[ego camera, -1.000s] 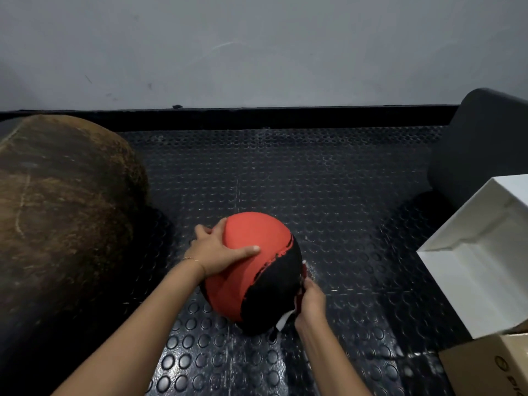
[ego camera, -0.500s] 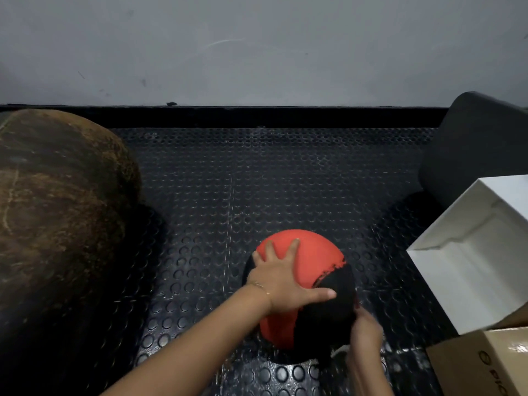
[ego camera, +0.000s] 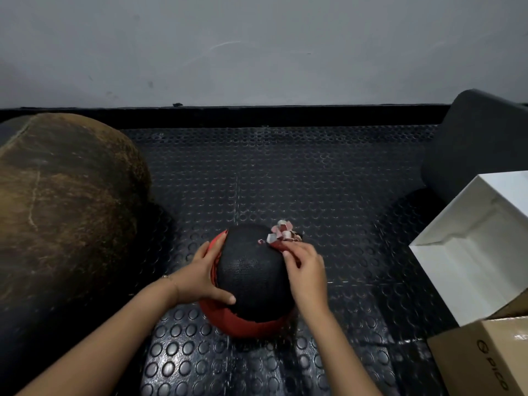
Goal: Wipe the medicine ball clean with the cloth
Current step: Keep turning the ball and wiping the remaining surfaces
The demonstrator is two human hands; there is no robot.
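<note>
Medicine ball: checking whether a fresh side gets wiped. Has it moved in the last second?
Yes. The medicine ball has turned black side up, yet sits beside the same floor seam as before.

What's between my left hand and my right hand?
The red and black round medicine ball, in the head view; left hand presses its left side, right hand holds a crumpled pinkish cloth against it.

cardboard box, "PICO" printed lettering
</note>
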